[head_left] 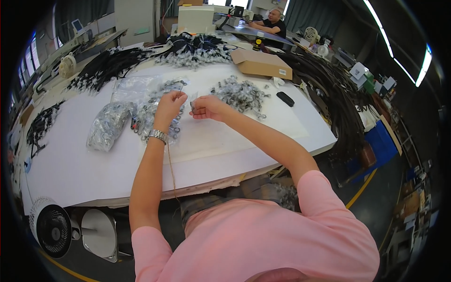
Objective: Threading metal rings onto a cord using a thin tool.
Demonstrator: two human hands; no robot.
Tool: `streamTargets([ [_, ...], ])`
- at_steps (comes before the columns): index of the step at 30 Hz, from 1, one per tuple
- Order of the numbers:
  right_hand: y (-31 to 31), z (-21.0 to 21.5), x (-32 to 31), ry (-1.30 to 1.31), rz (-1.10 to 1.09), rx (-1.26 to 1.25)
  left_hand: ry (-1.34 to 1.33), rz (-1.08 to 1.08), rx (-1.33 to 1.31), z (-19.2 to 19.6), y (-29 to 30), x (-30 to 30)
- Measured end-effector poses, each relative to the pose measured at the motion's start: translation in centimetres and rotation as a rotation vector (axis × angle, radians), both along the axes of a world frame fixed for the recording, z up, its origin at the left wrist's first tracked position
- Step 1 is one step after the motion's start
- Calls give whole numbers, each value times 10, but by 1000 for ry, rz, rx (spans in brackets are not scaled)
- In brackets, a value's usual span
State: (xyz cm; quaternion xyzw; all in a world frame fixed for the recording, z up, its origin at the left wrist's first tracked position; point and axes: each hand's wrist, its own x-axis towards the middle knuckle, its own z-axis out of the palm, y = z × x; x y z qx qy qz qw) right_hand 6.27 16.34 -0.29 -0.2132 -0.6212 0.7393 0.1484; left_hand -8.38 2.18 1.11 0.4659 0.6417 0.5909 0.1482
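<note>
Over the middle of the white table, my left hand (172,104) is closed in a pinch, with a thin, pale bit showing above its fingertips. My right hand (206,108) is close by on the right, its fingers curled around a small greyish piece (192,106) too small to name. Beneath and beside my left hand spreads a heap of small metal ring-like fittings (146,117). Another pile of similar fittings in clear wrap (242,96) lies just beyond my right hand. A thin brown string (171,164) runs beside my left forearm down over the table edge.
A filled clear plastic bag (110,126) lies left of the heap. Farther back are bundles of black straps (110,63), an open cardboard box (260,64) and a black oblong object (285,98). Dark strips (329,89) hang along the right. A fan (54,230) stands lower left. Another person (273,26) sits beyond.
</note>
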Motion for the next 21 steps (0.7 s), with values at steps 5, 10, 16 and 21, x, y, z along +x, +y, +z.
streamTargets([
  [5, 7, 1, 13, 82, 245, -435, -150, -191, -153, 6, -10, 12],
  [10, 4, -5, 18, 61, 254, -487, -223, -147, -113, 2, -12, 19],
  [16, 2, -18, 27, 68, 237, -475, -122, 23, -88, 1, -6, 36],
  [21, -1, -16, 35, 28, 106, -139, -41, 72, -45, -11, -2, 40],
])
